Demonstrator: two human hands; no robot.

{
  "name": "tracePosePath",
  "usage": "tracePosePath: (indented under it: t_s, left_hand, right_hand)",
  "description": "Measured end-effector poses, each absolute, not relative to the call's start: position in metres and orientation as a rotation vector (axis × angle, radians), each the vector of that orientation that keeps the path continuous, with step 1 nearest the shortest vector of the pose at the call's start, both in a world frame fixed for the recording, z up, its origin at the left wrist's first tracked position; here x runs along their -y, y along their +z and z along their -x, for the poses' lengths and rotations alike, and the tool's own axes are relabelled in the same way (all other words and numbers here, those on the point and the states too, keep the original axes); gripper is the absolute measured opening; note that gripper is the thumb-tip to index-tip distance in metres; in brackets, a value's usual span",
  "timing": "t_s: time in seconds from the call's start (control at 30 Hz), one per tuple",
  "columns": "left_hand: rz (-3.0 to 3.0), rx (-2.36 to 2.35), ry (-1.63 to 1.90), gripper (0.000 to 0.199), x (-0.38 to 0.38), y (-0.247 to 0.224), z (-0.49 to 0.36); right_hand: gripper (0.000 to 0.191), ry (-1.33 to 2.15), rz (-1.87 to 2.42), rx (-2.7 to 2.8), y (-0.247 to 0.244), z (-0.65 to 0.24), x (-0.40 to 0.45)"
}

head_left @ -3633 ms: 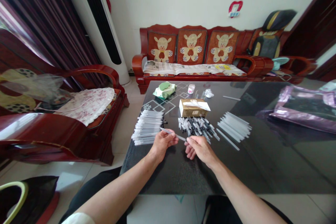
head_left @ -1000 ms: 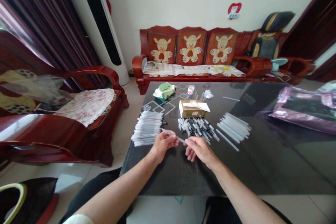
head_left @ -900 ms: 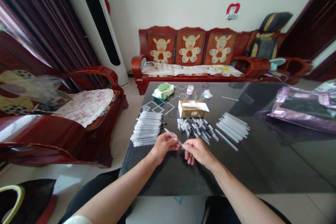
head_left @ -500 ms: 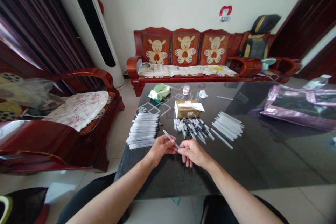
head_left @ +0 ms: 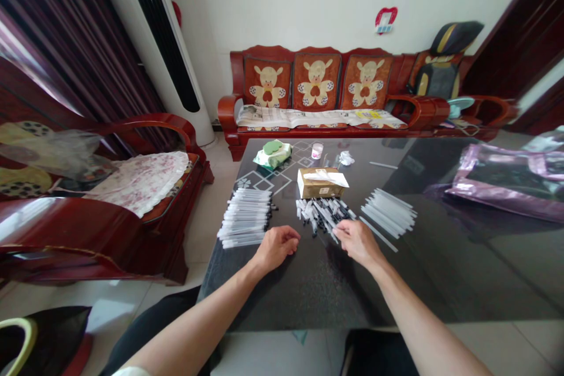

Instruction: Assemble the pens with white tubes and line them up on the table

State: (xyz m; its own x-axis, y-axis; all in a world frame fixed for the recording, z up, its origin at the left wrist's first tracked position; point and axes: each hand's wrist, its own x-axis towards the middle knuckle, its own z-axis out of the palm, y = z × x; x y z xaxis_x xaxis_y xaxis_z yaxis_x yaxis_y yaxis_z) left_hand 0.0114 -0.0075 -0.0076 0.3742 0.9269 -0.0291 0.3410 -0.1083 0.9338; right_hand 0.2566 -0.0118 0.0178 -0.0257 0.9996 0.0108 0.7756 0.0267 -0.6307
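Note:
My right hand (head_left: 359, 241) pinches the near end of a translucent white pen (head_left: 326, 220) at the front of the central pile. That pile (head_left: 307, 211) mixes short white and black pen pieces. Close to the table's front, my left hand (head_left: 277, 248) is loosely curled, and no object shows in its fingers. Left of it lies a row of white pens (head_left: 247, 217) with dark ends, side by side. To the right of my right hand is a stack of clear-white tubes (head_left: 388, 211), one of them (head_left: 379, 234) set apart.
Behind the pile stands a gold tissue box (head_left: 319, 189). A green wipes pack (head_left: 273, 155), a small white cup (head_left: 316, 151), crumpled tissue (head_left: 346, 158) and a lone tube (head_left: 383, 165) lie farther back. A purple-edged clear bag (head_left: 506, 188) covers the right side of the dark table (head_left: 308, 299).
Both hands were together on one pen; they have parted. My right hand has moved right and forward to the pile with a pen, while my left stays back, curled. The view shifted slightly.

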Motion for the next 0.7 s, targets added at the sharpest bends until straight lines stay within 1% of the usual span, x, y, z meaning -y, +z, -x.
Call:
tracePosePath:
  t_s: [0.1,0.23,0.33,0.5,0.7]
  left_hand:
    - [-1.959,-1.284,0.785,0.019,0.006,-0.004,-0.011]
    - [-2.256,-1.322,0.772,0.032,-0.002,0.000,-0.018]
    - [-2.432,-1.318,0.718,0.036,-0.016,0.002,-0.031]
    - [-2.535,-1.339,0.560,0.035,-0.041,0.000,-0.049]
    - [-2.502,-1.399,0.554,0.027,-0.045,-0.008,-0.044]
  right_hand:
    - [0.031,0.547,1.806,1.881,0.019,-0.259,0.010]
    - [0.030,0.463,1.794,1.932,0.021,-0.256,0.008]
    - [0.029,0.421,1.787,1.959,0.023,-0.254,0.008]
    - [0.030,0.420,1.776,1.973,0.023,-0.254,0.010]
    - [0.030,0.410,1.780,1.967,0.025,-0.254,0.010]
